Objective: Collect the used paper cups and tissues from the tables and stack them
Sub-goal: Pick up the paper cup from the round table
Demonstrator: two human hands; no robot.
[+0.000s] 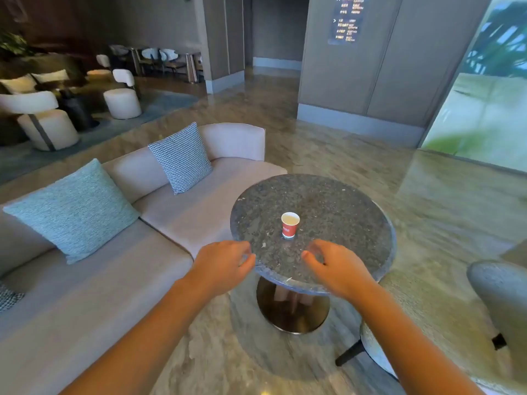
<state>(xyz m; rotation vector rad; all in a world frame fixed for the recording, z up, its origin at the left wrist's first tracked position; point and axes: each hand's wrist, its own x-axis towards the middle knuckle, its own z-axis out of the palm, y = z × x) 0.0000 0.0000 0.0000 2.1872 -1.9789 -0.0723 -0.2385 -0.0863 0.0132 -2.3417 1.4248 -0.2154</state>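
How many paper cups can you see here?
1: a red paper cup stands upright near the middle of the round table. Far tables are too blurred to check.

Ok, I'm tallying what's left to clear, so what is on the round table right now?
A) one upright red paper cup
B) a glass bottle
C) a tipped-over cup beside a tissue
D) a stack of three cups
A: a single red paper cup stands upright near the middle of the round table. The left hand and right hand are near the table's front edge, short of the cup, and hold nothing.
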